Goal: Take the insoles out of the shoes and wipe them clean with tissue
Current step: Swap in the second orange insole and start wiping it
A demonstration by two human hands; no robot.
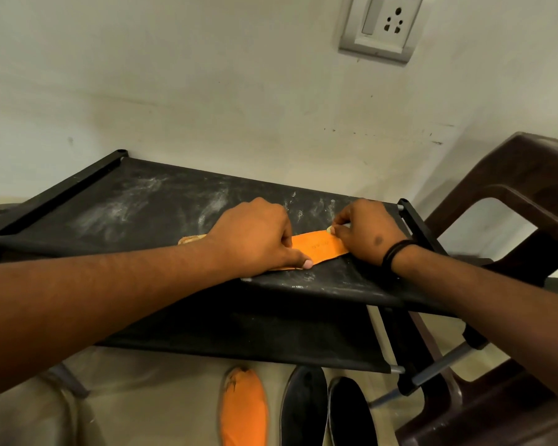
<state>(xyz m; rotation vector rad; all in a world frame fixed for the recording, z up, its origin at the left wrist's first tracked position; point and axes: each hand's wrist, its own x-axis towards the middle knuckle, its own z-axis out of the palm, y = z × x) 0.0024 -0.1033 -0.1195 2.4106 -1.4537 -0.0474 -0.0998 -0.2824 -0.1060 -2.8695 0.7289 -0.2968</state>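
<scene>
An orange insole [319, 249] lies flat on the top black fabric shelf [142, 214] of a shoe rack. My left hand [255, 236] presses down on its left half, fingers curled over the edge and thumb along the near side. My right hand [364, 233] sits at the insole's right end and pinches a small pale wad, apparently tissue [330, 229], against it. A second orange insole [244, 410] lies on the floor below, beside two black shoes [303, 407] [351, 413].
The shelf fabric is streaked with white dust. A lower black shelf [255, 333] sits beneath it. A dark brown plastic chair [512, 204] stands close on the right. The wall behind carries a switch and socket plate [380, 25].
</scene>
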